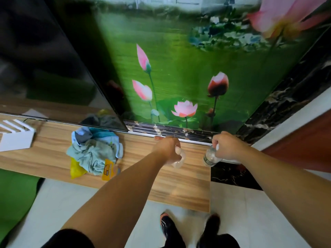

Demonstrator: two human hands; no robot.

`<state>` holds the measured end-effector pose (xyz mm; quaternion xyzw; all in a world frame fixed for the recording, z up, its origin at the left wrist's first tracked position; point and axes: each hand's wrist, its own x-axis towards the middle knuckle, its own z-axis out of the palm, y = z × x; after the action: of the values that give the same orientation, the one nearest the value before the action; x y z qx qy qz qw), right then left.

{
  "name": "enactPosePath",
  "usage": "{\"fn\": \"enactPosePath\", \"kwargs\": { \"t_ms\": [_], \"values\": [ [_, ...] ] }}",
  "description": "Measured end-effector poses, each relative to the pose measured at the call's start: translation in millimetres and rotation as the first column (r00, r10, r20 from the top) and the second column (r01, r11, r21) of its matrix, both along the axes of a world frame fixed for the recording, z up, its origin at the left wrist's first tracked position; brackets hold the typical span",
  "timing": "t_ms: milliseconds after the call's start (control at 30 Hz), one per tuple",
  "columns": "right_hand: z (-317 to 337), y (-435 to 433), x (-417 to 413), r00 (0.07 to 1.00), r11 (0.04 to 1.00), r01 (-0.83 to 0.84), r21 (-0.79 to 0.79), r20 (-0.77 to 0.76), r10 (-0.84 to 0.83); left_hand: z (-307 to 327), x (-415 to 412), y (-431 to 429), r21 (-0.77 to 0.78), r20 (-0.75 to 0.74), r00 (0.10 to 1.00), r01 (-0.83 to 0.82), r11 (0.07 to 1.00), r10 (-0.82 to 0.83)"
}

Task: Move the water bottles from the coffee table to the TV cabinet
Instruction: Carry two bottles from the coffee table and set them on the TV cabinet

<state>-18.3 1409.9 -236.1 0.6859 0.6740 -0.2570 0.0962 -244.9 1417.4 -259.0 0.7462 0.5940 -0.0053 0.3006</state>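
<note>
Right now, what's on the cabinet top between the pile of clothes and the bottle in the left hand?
Nothing: in the head view, only bare wood of the cabinet top lies between the clothes pile and the left-hand bottle.

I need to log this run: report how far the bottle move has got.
Done: both bottles have reached the TV cabinet. In hand: the left hand grips one bottle by its top over the wood, and the right hand holds another bottle at the cabinet's right end. Left: set both down and release. The coffee table is out of view.
</note>
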Motion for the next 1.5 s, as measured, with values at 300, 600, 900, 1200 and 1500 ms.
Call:
{"fn": "enactPosePath", "kwargs": {
  "t_ms": [300, 600, 900, 1200, 1500],
  "values": [
    [-55.7, 48.9, -7.1, 0.991, 0.99, -0.105, -0.094, -0.096, 0.096, -46.5, -3.8, 22.6, -0.06, 0.002, 0.984, -0.179, 0.982, 0.18],
    [-143.4, 69.8, 10.1, 0.987, 0.985, -0.115, -0.128, -0.124, 0.099, -104.4, 19.5, 40.7, -0.146, -0.002, 0.958, -0.285, 0.947, 0.287],
    [-204.4, 102.3, 19.7, 0.989, 0.984, -0.104, -0.142, -0.121, 0.087, -158.4, 38.5, 63.6, -0.146, 0.032, 0.932, -0.352, 0.925, 0.36],
    [-248.4, 112.1, 22.3, 0.988, 0.997, -0.029, 0.071, -0.149, 0.039, -228.3, 46.0, 86.8, -0.077, 0.107, 0.907, -0.401, 0.913, 0.408],
    [-265.9, 111.3, 17.9, 0.992, 0.998, -0.013, 0.06, -0.123, 0.021, -254.1, 55.0, 102.5, -0.011, 0.144, 0.906, -0.401, 0.916, 0.398]
  ]
}}
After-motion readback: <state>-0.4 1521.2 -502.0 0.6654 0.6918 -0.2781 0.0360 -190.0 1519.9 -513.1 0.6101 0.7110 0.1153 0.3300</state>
